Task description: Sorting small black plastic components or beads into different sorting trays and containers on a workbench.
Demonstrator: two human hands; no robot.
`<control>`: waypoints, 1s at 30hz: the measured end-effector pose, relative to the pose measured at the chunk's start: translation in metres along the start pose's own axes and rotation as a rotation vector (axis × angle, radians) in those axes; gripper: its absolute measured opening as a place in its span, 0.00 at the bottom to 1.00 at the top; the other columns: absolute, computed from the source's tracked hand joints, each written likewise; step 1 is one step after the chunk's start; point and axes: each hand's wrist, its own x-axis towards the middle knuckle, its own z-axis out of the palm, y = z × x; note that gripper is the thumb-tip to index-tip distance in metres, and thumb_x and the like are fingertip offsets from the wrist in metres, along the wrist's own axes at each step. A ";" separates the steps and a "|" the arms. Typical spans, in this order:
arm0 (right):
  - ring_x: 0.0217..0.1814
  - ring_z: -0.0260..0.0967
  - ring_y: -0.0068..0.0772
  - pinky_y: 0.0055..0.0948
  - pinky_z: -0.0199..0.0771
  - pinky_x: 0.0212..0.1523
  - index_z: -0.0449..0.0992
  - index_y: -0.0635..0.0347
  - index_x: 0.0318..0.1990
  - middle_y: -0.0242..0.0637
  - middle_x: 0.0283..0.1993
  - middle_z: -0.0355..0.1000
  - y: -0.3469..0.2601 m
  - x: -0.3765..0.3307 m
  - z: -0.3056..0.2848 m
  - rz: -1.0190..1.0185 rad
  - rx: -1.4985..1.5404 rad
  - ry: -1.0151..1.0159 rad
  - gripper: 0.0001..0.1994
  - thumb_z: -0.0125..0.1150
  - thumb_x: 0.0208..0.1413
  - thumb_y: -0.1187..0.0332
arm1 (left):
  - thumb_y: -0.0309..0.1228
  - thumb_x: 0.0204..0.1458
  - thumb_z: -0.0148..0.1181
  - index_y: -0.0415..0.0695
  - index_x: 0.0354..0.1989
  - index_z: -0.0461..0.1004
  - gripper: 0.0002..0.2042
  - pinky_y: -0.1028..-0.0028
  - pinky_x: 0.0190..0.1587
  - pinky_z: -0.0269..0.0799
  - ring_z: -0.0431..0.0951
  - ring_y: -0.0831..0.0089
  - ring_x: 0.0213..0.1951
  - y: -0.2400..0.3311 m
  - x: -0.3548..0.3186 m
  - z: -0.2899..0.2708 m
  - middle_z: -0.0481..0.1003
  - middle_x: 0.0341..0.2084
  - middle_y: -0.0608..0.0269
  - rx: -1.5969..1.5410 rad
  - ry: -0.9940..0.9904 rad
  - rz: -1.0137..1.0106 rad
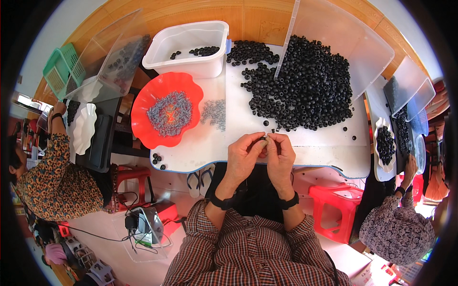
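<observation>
Left hand [241,157] and right hand [280,156] pinch, fingers [251,138] close together, probably a black cap [263,138]: best kept steady and level.

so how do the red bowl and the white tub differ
The red bowl is roundish with a wavy, scalloped rim; the white tub is box-like with rounded corners and a smooth rim. The bowl holds small grey pieces, while the tub holds a few black bead-like pieces. The bowl is shallow and flared; the tub has steeper walls. Both are open-topped and only partly covered inside.
</observation>
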 end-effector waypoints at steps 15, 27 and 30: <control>0.30 0.72 0.32 0.26 0.71 0.31 0.75 0.65 0.39 0.40 0.33 0.73 0.004 0.011 0.003 -0.235 -0.340 0.015 0.04 0.60 0.56 0.78 | 0.25 0.59 0.57 0.36 0.49 0.74 0.11 0.76 0.33 0.79 0.79 0.75 0.30 -0.002 -0.002 -0.027 0.79 0.35 0.55 -0.286 0.095 -0.114; 0.33 0.71 0.25 0.22 0.71 0.30 0.77 0.63 0.38 0.38 0.41 0.74 -0.007 0.009 0.006 -0.179 -0.268 -0.035 0.04 0.62 0.55 0.77 | 0.28 0.63 0.52 0.35 0.51 0.73 0.12 0.75 0.36 0.79 0.79 0.74 0.31 -0.007 -0.004 -0.036 0.79 0.37 0.53 -0.629 -0.032 -0.215; 0.36 0.70 0.19 0.18 0.70 0.31 0.78 0.61 0.39 0.35 0.44 0.73 -0.007 0.005 0.004 -0.125 -0.082 -0.097 0.05 0.63 0.55 0.77 | 0.27 0.62 0.52 0.35 0.50 0.73 0.12 0.74 0.36 0.80 0.80 0.74 0.31 -0.008 -0.004 -0.034 0.79 0.36 0.54 -0.622 -0.009 -0.212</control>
